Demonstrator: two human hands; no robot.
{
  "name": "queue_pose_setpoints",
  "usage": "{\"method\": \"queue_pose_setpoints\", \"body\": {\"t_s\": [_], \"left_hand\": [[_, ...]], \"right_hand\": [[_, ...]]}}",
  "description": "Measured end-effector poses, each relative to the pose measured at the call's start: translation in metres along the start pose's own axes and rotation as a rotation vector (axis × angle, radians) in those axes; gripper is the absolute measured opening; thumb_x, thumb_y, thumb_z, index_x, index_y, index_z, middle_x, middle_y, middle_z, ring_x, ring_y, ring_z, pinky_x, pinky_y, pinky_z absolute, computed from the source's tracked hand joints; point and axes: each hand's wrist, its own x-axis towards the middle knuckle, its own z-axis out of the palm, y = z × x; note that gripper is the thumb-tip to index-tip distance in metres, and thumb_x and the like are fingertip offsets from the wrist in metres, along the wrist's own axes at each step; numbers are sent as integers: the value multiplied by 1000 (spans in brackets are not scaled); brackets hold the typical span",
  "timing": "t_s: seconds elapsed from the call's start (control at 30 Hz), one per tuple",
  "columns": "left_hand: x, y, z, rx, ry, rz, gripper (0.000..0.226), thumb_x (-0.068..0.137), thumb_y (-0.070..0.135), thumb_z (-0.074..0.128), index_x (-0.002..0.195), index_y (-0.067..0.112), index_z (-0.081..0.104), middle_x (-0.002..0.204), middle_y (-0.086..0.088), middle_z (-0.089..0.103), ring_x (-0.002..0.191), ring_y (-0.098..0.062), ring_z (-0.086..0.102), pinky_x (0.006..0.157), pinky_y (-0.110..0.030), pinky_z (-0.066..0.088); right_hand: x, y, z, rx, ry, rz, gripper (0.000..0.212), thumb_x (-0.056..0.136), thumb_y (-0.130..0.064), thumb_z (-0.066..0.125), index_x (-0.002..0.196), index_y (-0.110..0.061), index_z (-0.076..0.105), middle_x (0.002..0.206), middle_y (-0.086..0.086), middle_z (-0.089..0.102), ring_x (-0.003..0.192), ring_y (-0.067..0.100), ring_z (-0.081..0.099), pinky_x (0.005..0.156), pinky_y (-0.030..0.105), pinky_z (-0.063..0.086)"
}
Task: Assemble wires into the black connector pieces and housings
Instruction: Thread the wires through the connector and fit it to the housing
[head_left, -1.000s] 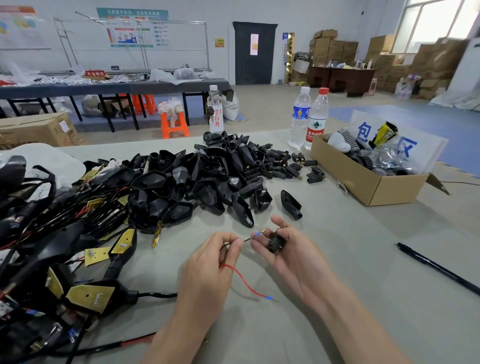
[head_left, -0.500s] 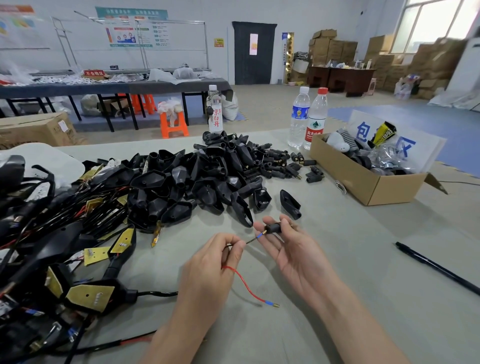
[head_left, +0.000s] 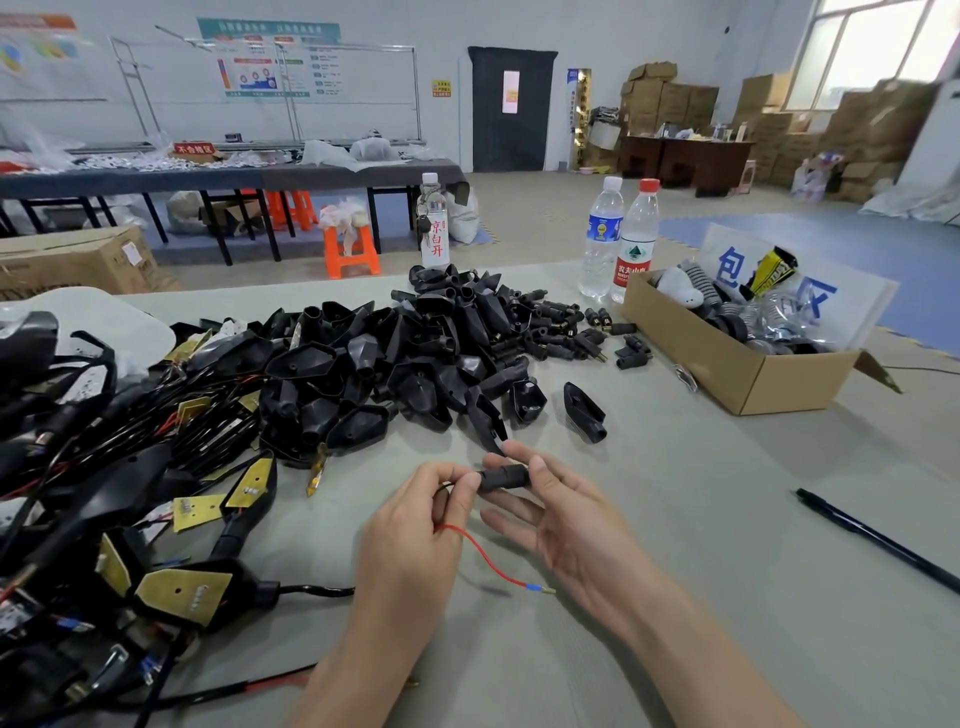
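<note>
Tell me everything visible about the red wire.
The red wire is thin and flexible, apparently plastic-coated. It emerges from the curled fingers of the left hand, which pinch it, then curves down and rightward over the table. Its free end carries a small blue sleeve and a brass-coloured metal tip. Whether it touches the table is unclear.

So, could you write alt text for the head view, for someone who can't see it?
The right hand holds a black connector while the left hand pinches a wire at its end; a red wire hangs below. Black housings lie heaped behind on the table.
</note>
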Motion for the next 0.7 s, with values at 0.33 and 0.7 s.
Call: {"method": "queue_pose_setpoints", "body": {"t_s": [0.33, 0.7], "left_hand": [[-1, 4, 3, -53, -57, 23, 17, 86, 57, 54, 95, 43, 51, 65, 19, 50, 57, -7, 47, 57, -33, 44], [-4, 9, 7, 303, -178, 591, 14, 85, 45, 69, 92, 32, 67, 130, 9, 57, 113, -15, 54, 88, -35, 51]], "right_hand": [[3, -3, -7, 142, 93, -55, 13, 103, -11, 48, 110, -1, 54, 119, 18, 71, 97, 27, 74, 73, 25, 60], [7, -4, -18, 66, 309, -212, 17, 102, -16, 53, 104, 0, 59, 104, 13, 76, 79, 16, 75, 66, 18, 57]]}}
